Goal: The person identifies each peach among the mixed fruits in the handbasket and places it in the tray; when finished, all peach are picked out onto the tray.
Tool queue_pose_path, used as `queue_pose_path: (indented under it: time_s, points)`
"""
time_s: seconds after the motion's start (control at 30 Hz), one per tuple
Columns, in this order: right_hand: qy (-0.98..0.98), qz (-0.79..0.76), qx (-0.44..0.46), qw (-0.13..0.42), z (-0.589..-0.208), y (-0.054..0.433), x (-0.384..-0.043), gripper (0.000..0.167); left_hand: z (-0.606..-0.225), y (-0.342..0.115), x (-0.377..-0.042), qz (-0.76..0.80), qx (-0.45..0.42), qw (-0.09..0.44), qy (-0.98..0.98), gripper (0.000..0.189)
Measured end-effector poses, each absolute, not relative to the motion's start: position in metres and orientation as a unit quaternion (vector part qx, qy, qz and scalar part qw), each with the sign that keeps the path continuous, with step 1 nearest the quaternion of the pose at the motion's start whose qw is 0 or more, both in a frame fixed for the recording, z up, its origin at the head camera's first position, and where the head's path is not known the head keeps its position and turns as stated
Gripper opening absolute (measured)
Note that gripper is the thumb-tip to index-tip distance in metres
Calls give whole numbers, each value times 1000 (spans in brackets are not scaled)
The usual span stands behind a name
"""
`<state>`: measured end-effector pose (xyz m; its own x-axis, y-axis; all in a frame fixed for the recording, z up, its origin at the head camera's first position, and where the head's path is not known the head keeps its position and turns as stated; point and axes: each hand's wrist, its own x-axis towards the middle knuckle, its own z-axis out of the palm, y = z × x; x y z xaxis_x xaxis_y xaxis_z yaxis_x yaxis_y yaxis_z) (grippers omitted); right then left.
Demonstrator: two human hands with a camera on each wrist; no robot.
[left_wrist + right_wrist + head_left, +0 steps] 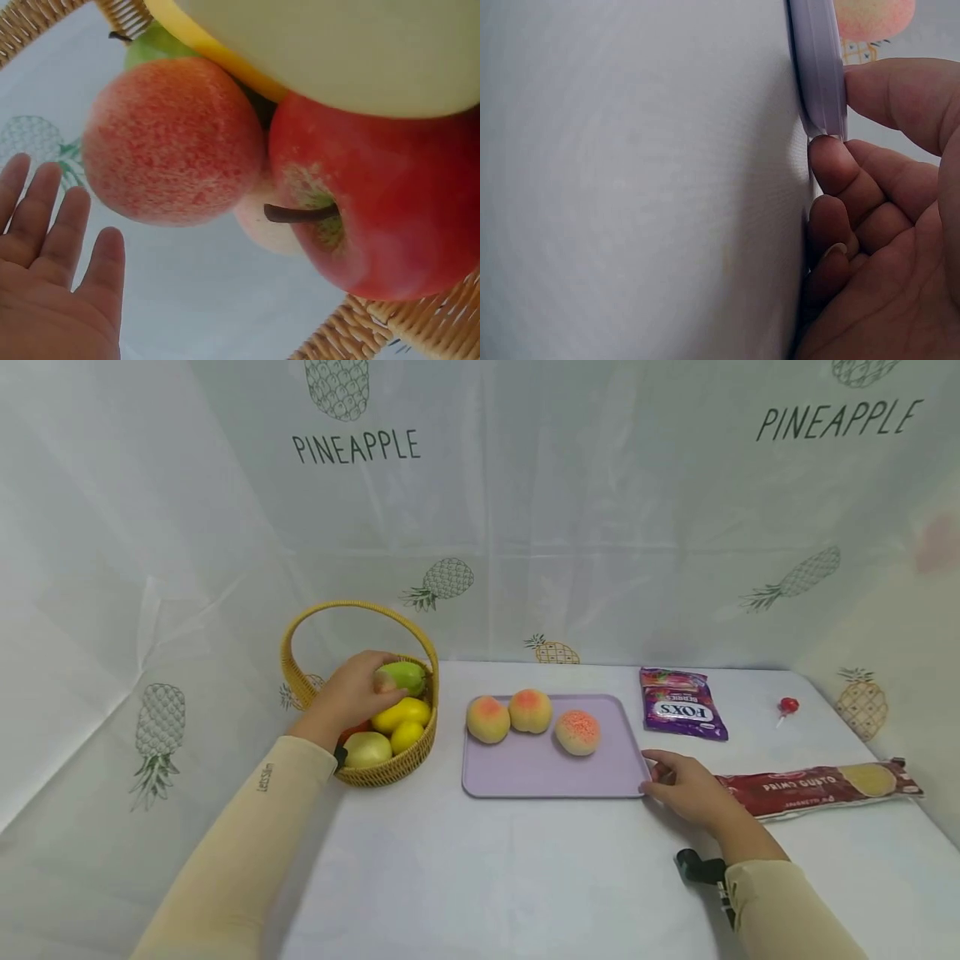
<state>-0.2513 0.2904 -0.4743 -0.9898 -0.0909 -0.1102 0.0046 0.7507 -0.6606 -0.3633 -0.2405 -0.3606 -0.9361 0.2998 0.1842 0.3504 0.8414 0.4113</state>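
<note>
My left hand [360,692] is over the woven basket [378,774], its fingers extended beside a red speckled peach [172,142] in the left wrist view. Next to that peach is a red apple [382,202] with a brown stem. Yellow fruit [402,714] and a green fruit [405,677] lie in the basket too. My right hand [686,785] pinches the near right corner of a lilac tray [525,772], thumb on its rim and fingertips at its underside. Several peaches rest on the tray, one of them a speckled peach [577,732].
Right of the tray lies a purple Fox's candy bag [681,703]. A long red snack pack [825,787] lies beyond my right hand, and a red lollipop [788,705] sits at the far right. The basket's tall handle [360,604] arches above the fruit.
</note>
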Motion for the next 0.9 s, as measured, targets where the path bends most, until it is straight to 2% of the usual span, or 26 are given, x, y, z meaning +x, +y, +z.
queue_pose_path:
  time_s: [0.27,0.9]
  points:
    - [931,-358,-27,67,-474,292,-250,68,-360,-241,-372,-210,-164,59,-962,69]
    - [928,-366,-29,65,-475,292,-252,66,-372,-246,-395,-154,-137,-10,-978,79]
